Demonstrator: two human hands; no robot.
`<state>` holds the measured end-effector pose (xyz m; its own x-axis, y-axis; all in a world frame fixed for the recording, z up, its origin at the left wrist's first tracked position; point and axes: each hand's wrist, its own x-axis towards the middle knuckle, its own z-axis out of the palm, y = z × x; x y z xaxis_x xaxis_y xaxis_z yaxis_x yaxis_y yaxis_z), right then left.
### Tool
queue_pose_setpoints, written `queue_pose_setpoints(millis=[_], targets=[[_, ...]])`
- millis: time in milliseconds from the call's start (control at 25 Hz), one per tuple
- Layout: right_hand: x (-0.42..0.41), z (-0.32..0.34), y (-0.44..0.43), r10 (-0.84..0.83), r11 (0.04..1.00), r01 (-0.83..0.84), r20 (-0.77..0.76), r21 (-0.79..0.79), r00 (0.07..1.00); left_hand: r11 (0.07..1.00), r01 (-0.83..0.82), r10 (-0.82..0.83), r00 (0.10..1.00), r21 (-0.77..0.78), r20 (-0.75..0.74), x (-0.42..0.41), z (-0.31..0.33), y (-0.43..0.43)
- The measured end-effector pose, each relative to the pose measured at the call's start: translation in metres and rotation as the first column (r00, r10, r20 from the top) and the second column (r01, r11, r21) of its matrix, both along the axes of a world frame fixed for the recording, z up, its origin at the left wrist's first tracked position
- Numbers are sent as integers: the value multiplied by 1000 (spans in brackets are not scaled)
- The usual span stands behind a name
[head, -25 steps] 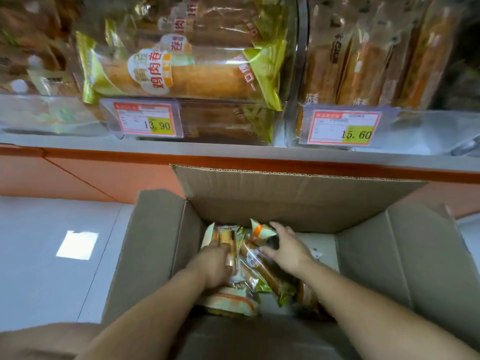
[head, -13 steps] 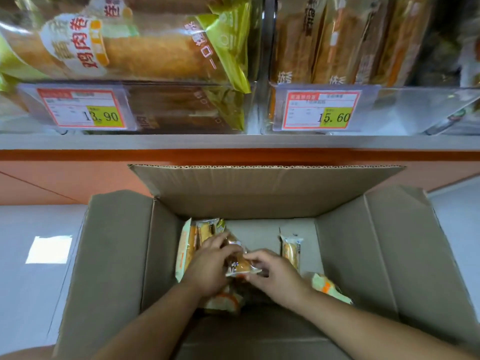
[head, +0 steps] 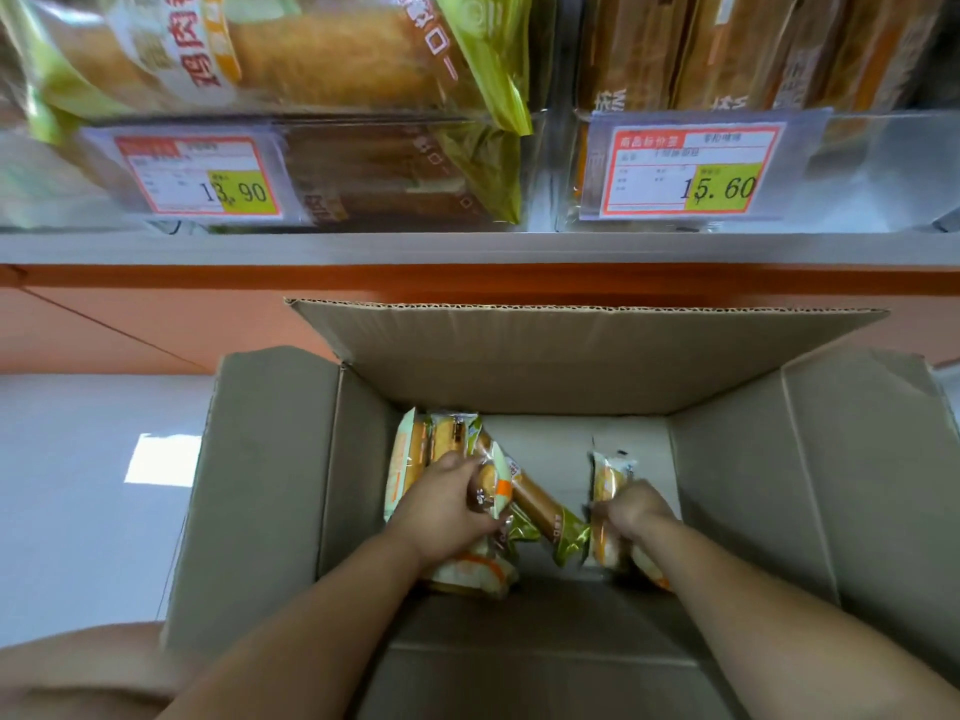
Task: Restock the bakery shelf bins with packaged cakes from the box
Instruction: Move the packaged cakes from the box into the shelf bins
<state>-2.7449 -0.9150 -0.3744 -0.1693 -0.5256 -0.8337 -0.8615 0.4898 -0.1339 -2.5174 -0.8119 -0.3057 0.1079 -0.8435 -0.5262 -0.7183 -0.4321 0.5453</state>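
An open cardboard box (head: 753, 511) stands on the floor below the shelf. Several packaged cakes in green, white and orange wrappers lie at its bottom left (head: 415, 449). My left hand (head: 441, 506) grips a small bunch of these cake packs (head: 493, 485), with a long green-ended roll pack (head: 540, 506) beside it. My right hand (head: 631, 511) grips another cake pack (head: 608, 478) at the box's middle right. Both forearms reach down into the box.
Above the box, clear shelf bins (head: 883, 163) hold packaged rolls (head: 322, 59) on the left and brown upright packs (head: 727, 49) on the right. Price tags read 13.90 (head: 200, 179) and 15.60 (head: 691, 171). Grey floor (head: 78, 511) lies to the left.
My hands, close together over one pack half a second ago, have parted. The right hand has moved right onto the separate cake pack; the left keeps its bunch.
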Motion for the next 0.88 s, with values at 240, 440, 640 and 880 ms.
queue_pose_setpoints(millis=[240,440,640,880], targets=[[16,43,5,25,992,17,330,-123,943,986,-165,162,983,-25,-85,-6,19,-4],[30,95,15,-74,974,195,647,-116,759,911,-409,386,808,48,-446,-20,36,-14],[35,133,40,-73,957,257,751,-131,657,883,-446,423,622,146,-659,-40,61,-10],[23,152,51,-77,939,320,825,-129,559,837,-449,510,431,314,-744,-42,84,0]])
